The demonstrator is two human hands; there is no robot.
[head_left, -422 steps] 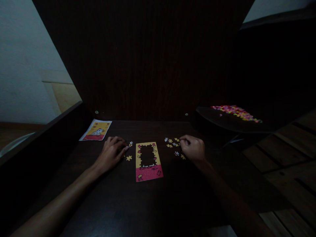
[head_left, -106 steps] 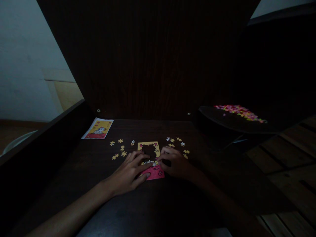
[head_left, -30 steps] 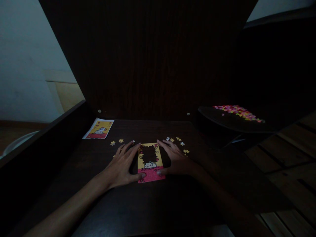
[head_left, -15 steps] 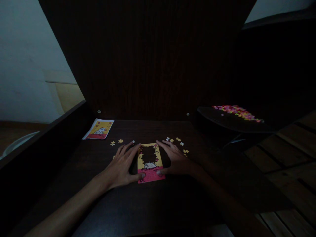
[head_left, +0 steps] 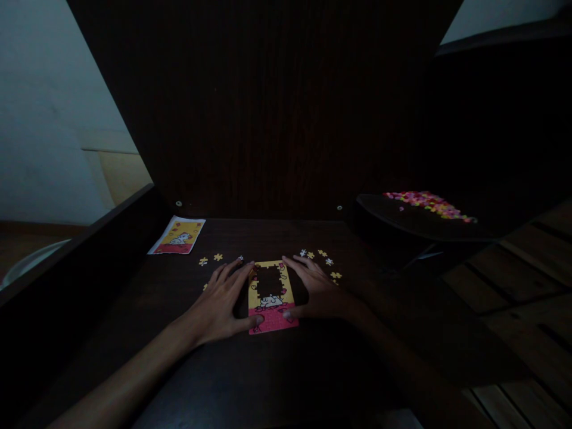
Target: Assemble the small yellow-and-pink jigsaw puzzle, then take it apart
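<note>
The puzzle (head_left: pixel 271 296) lies flat near the middle of the tabletop (head_left: pixel 268 375), about midway between its left and right edges, with its long sides running away from us. We see an upright rectangle that is only partly filled. The lower band is pink with small dark and white marks. Above it the frame is yellow, dotted with little red shapes along both sides and the top. A white cartoon figure sits just above the pink band, and over it a dark hole with a jagged outline shows the wood beneath.

Our left hand (head_left: pixel 218 301) rests palm down against the puzzle's left side, fingers loose and spread, grasping nothing, with the thumb touching the lower left corner of the pink band. Our right hand (head_left: pixel 315 292) mirrors it on the right side, fingers also stretched out and released, its thumb on the pink band's right edge.

Loose pieces (head_left: pixel 210 259) lie scattered beyond the left fingertips, toward the far edge, and more loose pieces (head_left: pixel 322 258) lie beyond the right fingertips. A picture card (head_left: pixel 177 235) in the same yellow and pink lies at the far left corner of the tabletop. Off the right edge, a colourful heap (head_left: pixel 426 202) lies on a dark raised surface, too dim for us to make out.
</note>
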